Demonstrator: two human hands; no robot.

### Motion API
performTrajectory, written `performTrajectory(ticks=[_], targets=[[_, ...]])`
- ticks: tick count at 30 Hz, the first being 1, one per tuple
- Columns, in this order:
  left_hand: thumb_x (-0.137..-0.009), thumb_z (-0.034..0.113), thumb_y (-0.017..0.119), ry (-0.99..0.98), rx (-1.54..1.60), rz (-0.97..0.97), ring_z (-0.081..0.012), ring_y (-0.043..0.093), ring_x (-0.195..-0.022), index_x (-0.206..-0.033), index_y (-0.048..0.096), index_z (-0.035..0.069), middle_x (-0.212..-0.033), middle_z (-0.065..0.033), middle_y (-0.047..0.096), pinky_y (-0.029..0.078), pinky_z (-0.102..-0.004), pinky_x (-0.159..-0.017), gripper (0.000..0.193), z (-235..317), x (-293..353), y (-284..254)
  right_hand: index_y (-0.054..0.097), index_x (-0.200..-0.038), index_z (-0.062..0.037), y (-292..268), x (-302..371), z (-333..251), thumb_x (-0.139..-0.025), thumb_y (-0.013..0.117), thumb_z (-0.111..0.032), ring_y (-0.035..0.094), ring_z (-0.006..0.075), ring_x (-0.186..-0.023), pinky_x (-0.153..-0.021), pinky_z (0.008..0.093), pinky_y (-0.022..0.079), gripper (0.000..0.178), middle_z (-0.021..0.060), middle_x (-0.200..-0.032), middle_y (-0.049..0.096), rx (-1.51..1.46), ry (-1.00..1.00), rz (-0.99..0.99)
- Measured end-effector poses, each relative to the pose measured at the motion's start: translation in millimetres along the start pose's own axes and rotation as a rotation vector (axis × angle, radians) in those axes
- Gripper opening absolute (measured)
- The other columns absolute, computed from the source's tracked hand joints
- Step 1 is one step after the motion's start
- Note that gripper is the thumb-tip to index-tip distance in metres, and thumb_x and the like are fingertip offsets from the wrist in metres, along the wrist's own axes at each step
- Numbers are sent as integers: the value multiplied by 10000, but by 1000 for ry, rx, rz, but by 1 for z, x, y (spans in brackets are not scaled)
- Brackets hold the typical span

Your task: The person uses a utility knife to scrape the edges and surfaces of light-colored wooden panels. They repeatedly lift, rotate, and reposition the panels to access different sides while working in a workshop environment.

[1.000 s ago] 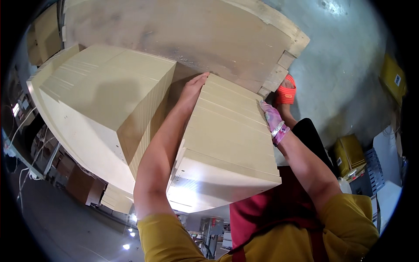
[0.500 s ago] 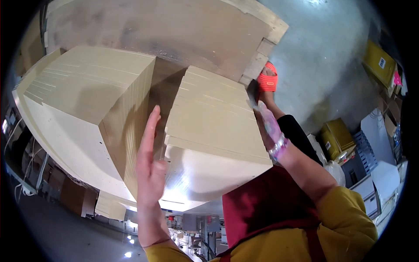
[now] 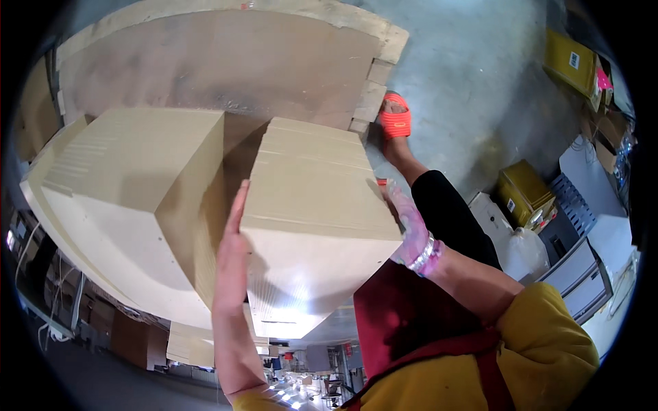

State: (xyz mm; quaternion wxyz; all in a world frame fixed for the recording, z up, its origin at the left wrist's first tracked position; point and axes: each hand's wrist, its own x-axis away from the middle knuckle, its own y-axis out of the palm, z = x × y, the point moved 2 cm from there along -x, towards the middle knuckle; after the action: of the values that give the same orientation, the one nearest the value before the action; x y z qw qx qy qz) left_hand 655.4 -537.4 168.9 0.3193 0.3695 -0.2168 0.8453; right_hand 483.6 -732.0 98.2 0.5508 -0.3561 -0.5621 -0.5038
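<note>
A tall stack of tan board sheets [image 3: 312,198] stands between my two hands, its edges fairly even. Against the stack's left side lies my left hand [image 3: 234,257], bare, with fingers stretched out flat. My right hand [image 3: 409,229], in a pink and purple patterned glove, presses flat along the right side, its fingers straight and partly hidden by the stack's edge. A second, wider stack of the same sheets [image 3: 137,157] stands to the left, with a narrow gap between the stacks.
Beyond the stacks is a brown wooden board [image 3: 226,61] with a pale rim. My foot in an orange slipper [image 3: 395,120] stands on the grey floor [image 3: 466,82]. Yellow boxes [image 3: 524,195] and a white plastic bag [image 3: 526,253] sit on the right.
Both hands have closed in against the sides of the stack. The stack's sheets look more even, and the whole scene has shifted slightly in view.
</note>
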Motion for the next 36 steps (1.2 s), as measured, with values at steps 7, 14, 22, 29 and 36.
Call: performTrajectory(ticks=[7,14,22,29,36], targets=[[-951,583,320,-190,471,67,-245,258,-1386,-1483,245,107,-1524,-91,264,223,-395,-1097,718,-102,-145,-23,491,-1300,-82,-63,-152,18,-967,388,-494,562,282,-1124,-966,423,450,540,116,-1264,564,-127,47,-137],[-913,657,361,-399,-144,55,-250,438,-1248,-1409,389,102,-1405,-136,425,346,-378,-1014,744,-176,-216,-13,499,-1298,-78,-15,-160,5,-957,368,-533,565,300,-1123,-950,437,462,584,132,-1287,553,-133,108,44],[-888,702,358,-634,-182,-68,-294,490,-1199,-1366,382,-23,-1285,-218,517,384,-375,-991,869,-138,-206,12,492,-1315,-95,-36,-185,10,-943,325,-567,560,294,-1131,-947,415,457,624,125,-1293,553,-92,119,-76],[-892,698,347,-466,-298,-85,-281,472,-1234,-1378,381,-14,-1322,-202,501,365,-356,-1013,863,-144,-212,2,496,-1306,-113,-29,-169,-3,-950,375,-515,563,269,-1126,-921,388,463,549,96,-1265,568,270,-82,-191],[-983,534,332,-502,346,-99,-216,473,-1237,-1372,428,15,-1340,-127,512,367,-324,-1023,656,-113,-178,6,552,-1206,-93,-18,-152,-16,-966,407,-451,648,251,-924,-821,383,531,455,119,-1083,636,-55,-10,103]])
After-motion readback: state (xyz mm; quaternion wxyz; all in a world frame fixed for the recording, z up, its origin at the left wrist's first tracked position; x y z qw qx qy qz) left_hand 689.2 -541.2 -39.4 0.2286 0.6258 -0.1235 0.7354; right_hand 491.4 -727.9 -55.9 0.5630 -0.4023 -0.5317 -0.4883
